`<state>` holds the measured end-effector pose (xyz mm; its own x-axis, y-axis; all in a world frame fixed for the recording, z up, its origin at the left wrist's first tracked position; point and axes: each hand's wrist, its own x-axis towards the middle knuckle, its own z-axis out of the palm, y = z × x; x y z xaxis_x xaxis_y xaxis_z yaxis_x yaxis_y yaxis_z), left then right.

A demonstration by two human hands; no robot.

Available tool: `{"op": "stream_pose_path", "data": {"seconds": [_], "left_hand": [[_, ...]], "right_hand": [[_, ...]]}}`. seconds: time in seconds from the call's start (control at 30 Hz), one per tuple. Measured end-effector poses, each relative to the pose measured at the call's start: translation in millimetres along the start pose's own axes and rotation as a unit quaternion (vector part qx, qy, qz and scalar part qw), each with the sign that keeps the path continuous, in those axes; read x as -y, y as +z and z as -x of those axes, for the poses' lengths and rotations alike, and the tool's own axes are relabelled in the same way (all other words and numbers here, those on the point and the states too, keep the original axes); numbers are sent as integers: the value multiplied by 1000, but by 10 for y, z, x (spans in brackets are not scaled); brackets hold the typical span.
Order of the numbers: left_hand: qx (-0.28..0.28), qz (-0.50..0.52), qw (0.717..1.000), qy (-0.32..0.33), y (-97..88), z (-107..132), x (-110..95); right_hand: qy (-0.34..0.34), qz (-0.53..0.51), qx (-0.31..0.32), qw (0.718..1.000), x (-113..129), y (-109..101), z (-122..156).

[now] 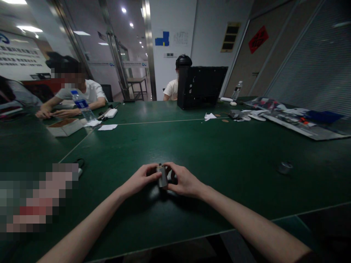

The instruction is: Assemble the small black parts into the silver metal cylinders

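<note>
A small grey metal cylinder (162, 177) with a short dark stub on top is held a little above the green table, tilted slightly. My left hand (143, 179) grips it from the left, its thumb across the front. From the right, my right hand (183, 180) curves round it, with one finger near the top and the thumb side by its lower end. The cylinder's back and the tips of some fingers are hidden. Farther right on the table lies a small round metal piece (285, 167), dark around its edge and apart from both hands.
Across the green table (131, 142) stand an open box (65, 128), a water bottle (82, 106) and a black case (201, 87). A board (312, 133) with loose items lies at the right. Two co-workers sit opposite. A blurred-out patch covers the left.
</note>
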<state>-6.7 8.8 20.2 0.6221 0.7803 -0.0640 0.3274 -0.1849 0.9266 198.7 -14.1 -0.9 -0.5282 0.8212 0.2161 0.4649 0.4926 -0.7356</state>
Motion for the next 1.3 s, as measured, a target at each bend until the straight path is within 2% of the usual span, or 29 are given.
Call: {"op": "stream_pose_path", "data": {"seconds": [0.17,0.37,0.53,0.8,0.97,1.03,1.1,1.2,1.3], "left_hand": [[-27,-49,998,-6,17,-8,4],[-39,-86,995,14,48,-21,3],[-15,-88,996,23,108,-23,-1],[-16,-128,991,41,139,-10,-31],[-19,-139,989,35,130,-3,-19],[-22,-152,988,30,118,-2,-22],[-21,-158,987,27,104,2,-34],[-21,-162,986,26,92,9,-52],[-24,-163,986,25,89,13,-48]], "right_hand": [[-2,21,-8,1000,-42,-8,-10],[-14,22,-101,995,-33,-72,-33],[-41,-2,-95,995,49,-86,-14],[-40,-28,-114,992,85,-62,-27],[-28,-30,-141,989,51,-189,-21],[-7,-11,-113,994,-8,-265,-19],[3,24,-60,998,-85,-323,-18],[-13,85,37,996,-188,-348,-15],[-22,118,90,989,-239,-330,-13]]}}
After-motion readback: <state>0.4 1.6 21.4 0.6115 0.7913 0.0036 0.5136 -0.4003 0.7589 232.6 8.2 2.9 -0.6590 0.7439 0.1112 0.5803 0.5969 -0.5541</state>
